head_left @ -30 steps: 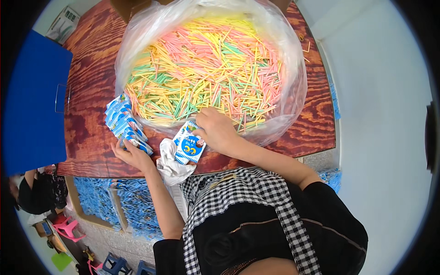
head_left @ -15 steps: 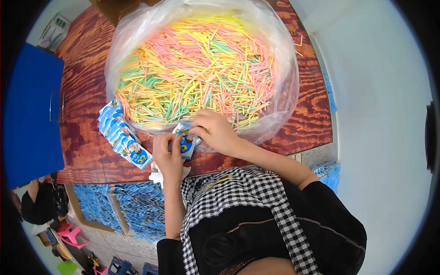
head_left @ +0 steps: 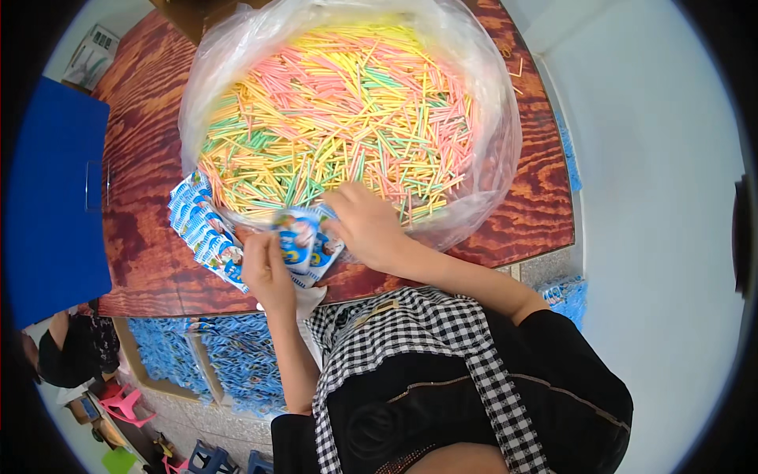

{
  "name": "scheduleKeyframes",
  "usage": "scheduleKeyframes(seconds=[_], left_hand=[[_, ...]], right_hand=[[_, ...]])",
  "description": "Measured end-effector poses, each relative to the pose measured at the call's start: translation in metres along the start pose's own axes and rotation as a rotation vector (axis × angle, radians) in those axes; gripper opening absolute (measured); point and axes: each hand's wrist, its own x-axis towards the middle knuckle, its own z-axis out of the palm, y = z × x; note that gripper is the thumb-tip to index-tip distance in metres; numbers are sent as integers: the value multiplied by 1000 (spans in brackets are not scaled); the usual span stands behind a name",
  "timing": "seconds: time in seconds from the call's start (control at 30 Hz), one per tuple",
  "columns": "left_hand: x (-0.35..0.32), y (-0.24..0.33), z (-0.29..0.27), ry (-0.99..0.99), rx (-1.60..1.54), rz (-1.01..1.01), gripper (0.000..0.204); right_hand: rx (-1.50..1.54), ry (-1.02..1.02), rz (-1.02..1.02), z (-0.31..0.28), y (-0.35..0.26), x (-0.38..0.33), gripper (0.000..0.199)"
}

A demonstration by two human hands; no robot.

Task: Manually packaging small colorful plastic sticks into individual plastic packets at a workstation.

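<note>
My left hand (head_left: 267, 267) pinches the edge of a small blue-and-white packet (head_left: 294, 243), slightly blurred, in front of the plastic bag. My right hand (head_left: 365, 225) has its fingers closed on another packet of the same kind (head_left: 325, 251), partly behind the first. Just beyond both hands, a large clear plastic bag (head_left: 497, 158) lies spread wide, filled with thin pink, yellow and green sticks (head_left: 347, 118). Left of my left hand, a fanned row of blue-and-white packets (head_left: 204, 225) rests on the table.
The wood-patterned table (head_left: 146, 158) has a dark red top. A blue panel (head_left: 55, 197) stands at the left. Boxes of blue packets (head_left: 241, 359) sit below the table's near edge. Another person (head_left: 75, 347) is at the lower left, near a pink stool (head_left: 125, 404).
My left hand has moved slightly left and down, and the packet it pinches now shows more of its face. The two packets are spread further apart. The right hand has barely moved.
</note>
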Motion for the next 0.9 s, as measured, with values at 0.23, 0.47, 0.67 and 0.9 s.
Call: scheduleKeyframes(seconds=[0.23, 0.47, 0.67, 0.9], left_hand=[[-13, 25, 13, -268, -144, -37, 3], [-16, 23, 23, -333, -421, -312, 8], [-13, 35, 26, -325, -515, -352, 8], [-12, 29, 22, -393, -519, -340, 6]], right_hand=[[553, -186, 140, -5, 4, 4, 25], [256, -137, 151, -12, 1, 0, 19], [347, 70, 116, -24, -1, 0, 16], [322, 85, -8, -31, 2, -3, 10]])
